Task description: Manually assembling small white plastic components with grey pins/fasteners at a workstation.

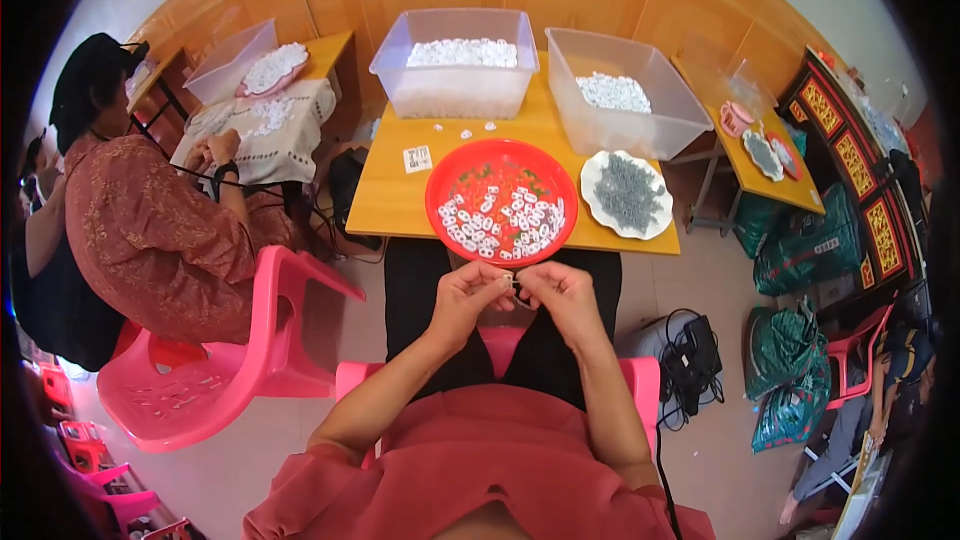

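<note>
Both hands meet over my lap, just in front of the table edge. My left hand (472, 292) pinches a small white plastic piece (510, 280) between thumb and fingers. Close against it, my right hand (561, 294) has its fingertips pressed together; whatever they hold is too small to make out. Just beyond my fingers sits a round red tray (440, 162) with several loose white plastic pieces (500, 223), each with dark holes. To its right, a white scalloped plate (597, 208) carries a heap of small grey parts (627, 192).
Two clear plastic bins (455, 92) (640, 130) with white pieces stand at the table's back. A white printed card (417, 159) lies left of the tray. At left, another person (160, 230) works beside a pink chair (270, 340). Green sacks (785, 350) lie on the right floor.
</note>
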`<state>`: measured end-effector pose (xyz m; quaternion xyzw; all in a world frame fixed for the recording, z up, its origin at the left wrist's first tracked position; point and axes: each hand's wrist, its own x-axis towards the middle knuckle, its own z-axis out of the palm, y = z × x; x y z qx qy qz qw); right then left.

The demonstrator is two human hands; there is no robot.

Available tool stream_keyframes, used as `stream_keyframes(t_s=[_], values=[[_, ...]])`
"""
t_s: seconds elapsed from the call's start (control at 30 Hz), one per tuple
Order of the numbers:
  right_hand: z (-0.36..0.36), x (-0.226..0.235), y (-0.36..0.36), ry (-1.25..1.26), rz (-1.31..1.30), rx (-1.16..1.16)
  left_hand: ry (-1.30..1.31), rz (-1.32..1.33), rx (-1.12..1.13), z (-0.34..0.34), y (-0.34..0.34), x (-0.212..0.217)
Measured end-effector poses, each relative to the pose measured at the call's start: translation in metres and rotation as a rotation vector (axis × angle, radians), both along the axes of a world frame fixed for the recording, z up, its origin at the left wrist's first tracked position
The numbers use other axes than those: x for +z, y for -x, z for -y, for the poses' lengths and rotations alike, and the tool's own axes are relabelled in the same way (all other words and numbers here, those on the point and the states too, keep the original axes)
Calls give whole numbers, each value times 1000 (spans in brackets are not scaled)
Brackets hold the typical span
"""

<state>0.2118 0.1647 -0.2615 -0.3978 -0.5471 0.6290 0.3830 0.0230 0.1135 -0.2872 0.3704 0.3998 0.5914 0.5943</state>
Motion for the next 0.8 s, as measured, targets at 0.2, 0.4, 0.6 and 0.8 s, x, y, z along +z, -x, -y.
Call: stream_keyframes(t_s=[0.2,0.4,0.6,0.8], values=[[-97,-18,-36,-212,224,-277,81,-1,46,-26,11,-11],[-181,-36,-1,-733,609,-331,171,19,53,-44,20,-24],[-229,-57,39,-809,839,-255,207,59,74,-65,28,-18],[-248,-44,52,-836,982,-105,230,115,91,-79,33,-11]])
